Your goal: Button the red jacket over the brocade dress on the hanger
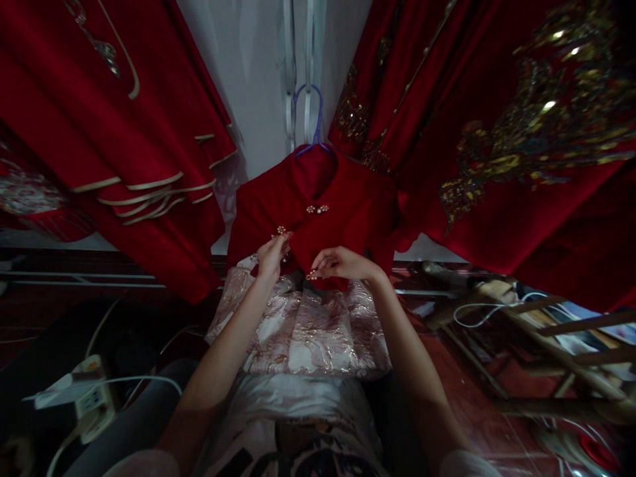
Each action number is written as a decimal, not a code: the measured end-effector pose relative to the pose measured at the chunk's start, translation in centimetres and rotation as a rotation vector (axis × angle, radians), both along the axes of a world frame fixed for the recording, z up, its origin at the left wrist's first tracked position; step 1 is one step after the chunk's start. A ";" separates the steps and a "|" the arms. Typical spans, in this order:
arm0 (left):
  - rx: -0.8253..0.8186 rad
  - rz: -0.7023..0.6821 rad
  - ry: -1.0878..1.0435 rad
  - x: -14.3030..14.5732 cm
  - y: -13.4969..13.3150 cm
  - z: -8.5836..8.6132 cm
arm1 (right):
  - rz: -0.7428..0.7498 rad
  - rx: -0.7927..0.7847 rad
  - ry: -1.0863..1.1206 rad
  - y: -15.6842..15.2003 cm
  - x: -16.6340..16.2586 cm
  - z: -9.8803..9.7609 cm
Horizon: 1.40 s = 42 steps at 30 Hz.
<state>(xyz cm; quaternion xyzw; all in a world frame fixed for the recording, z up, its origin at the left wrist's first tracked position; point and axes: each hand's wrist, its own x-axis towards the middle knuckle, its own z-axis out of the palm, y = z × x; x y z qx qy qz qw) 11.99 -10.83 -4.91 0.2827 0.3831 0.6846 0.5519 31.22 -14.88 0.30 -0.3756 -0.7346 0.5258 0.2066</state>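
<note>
A red jacket point(348, 212) hangs in front of me on a purple hanger point(317, 126), its lower part reaching my lap. Its top jewelled clasp point(318, 209) sits across the front just below the neckline. Lower down the front edges are parted. My left hand point(273, 255) has its fingers closed on the left front edge, just below another jewelled clasp piece point(281, 230). My right hand point(340, 263) pinches the right front edge by a jewelled clasp piece point(311, 275). Over my lap lies a pale brocade cloth point(318, 331) with a shiny raised pattern.
Red garments with pale trim point(149, 165) hang on the left, and a red garment with gold sequins point(497, 172) on the right. A power strip point(94, 397) with white cables is at lower left. On the right stands a wooden rack point(546, 358) with things on it.
</note>
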 end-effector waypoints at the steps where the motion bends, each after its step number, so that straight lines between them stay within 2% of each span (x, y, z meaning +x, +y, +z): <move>1: -0.007 0.018 0.003 0.0 0.1 -0.1 | 0.000 -0.004 0.000 0.0 0.0 0.0; 3: -0.014 0.034 0.007 0.0 0.2 -0.4 | -0.004 -0.011 0.003 0.0 0.0 0.1; 6: -0.019 -0.033 0.079 0.0 0.3 -0.3 | 0.006 -0.032 0.006 0.0 0.2 0.1; 9: 0.048 -0.099 0.281 0.1 0.6 0.9 | 0.039 -0.087 -0.011 -0.1 0.6 0.2; 12: 0.332 -0.071 0.587 0.4 1.4 3.3 | 0.071 -0.129 -0.049 -0.1 1.2 0.4; 15: 0.630 -0.008 1.008 0.8 2.2 6.1 | 0.098 -0.145 -0.069 -0.2 1.6 0.6; 19: 0.794 0.107 1.531 1.6 3.1 8.7 | 0.100 -0.150 -0.077 -0.3 1.7 0.8; 22: 0.868 0.078 1.719 1.9 3.8 10.0 | 0.089 -0.155 -0.069 -0.3 1.7 0.9; 26: 1.039 -0.092 1.800 1.4 4.8 11.4 | 0.079 -0.176 -0.059 -0.3 1.9 1.0; 29: 1.102 -0.230 1.808 1.0 5.4 12.3 | 0.080 -0.185 -0.065 -0.2 1.9 0.9; 37: 0.985 -0.337 1.627 1.4 6.6 13.2 | 0.079 -0.173 -0.057 -0.2 1.8 0.6; 42: 0.977 -0.361 1.569 1.9 6.6 13.5 | 0.069 -0.175 -0.053 -0.3 1.8 0.8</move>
